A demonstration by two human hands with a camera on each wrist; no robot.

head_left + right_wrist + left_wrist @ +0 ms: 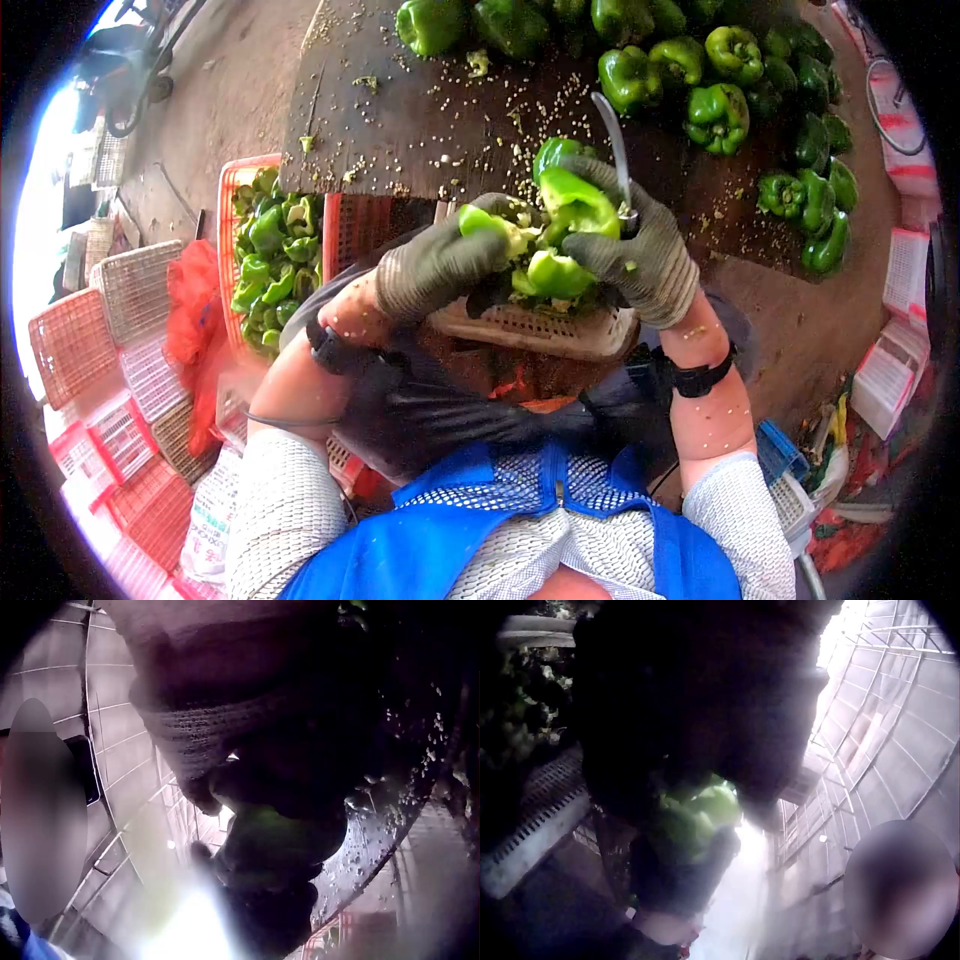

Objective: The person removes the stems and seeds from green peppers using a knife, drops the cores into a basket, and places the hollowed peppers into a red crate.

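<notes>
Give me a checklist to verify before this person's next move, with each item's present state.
1. Left hand has hold of a pepper piece: ok.
2. Right hand holds the knife along with a larger pepper piece: ok.
3. Blade tip points away from the person's body: ok.
4. Pale crate sits below the hands: ok.
5. Table free of loose seeds: not ok, they are scattered widely.
6. Blade sharp enough: cannot tell.
</notes>
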